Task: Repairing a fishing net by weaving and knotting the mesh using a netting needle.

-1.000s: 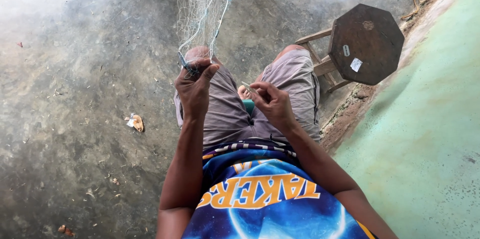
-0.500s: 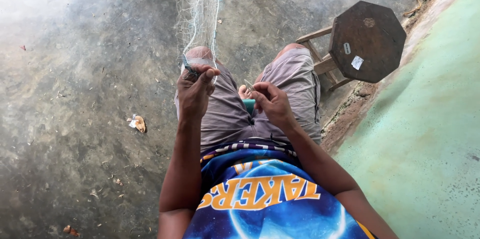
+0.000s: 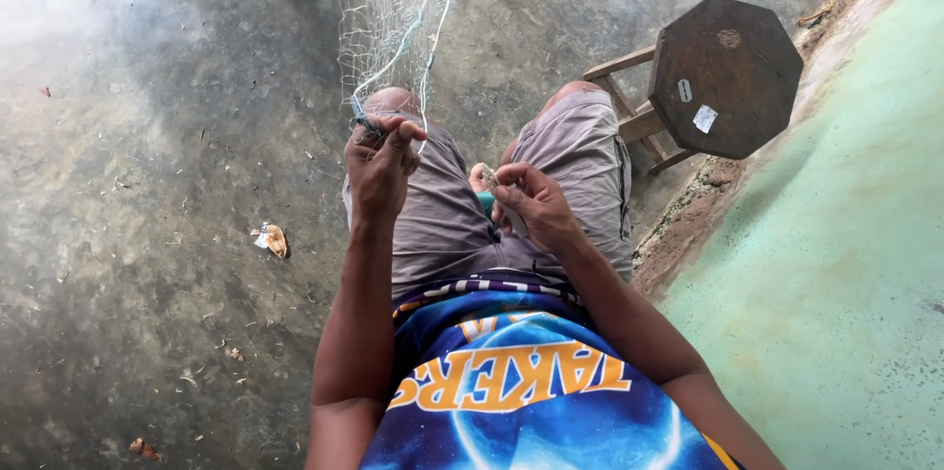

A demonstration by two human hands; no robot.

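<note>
- Right now a fine pale fishing net [image 3: 393,8] hangs from the top centre of the frame down to the person's left knee, its lower edge gathered where the left hand [image 3: 379,170] meets it.
- That left hand is pinched shut on the net's bottom strands, thumb against fingertips, just above the knee in the middle of the frame.
- Just right of centre, the right hand [image 3: 531,203] is closed around a small pale netting needle [image 3: 489,178], whose tip pokes up between thumb and forefinger; something green shows just under the hand, though I cannot tell what it is.
- As for the work on the net, I judge it to be in the middle: the mesh above looks whole as far as the view allows, while the needle is held apart from the gathered edge, so the stitch in hand is not yet drawn through.
- Both hands sit over grey shorts [image 3: 442,224], with a blue printed shirt [image 3: 511,401] filling the bottom of the frame.
- Further out, a dark eight-sided wooden stool [image 3: 728,72] stands at the upper right.
- A green painted ledge [image 3: 846,264] runs down the right side.
- On the grey concrete floor [image 3: 128,185] at the left lies a small scrap of litter [image 3: 270,239].
</note>
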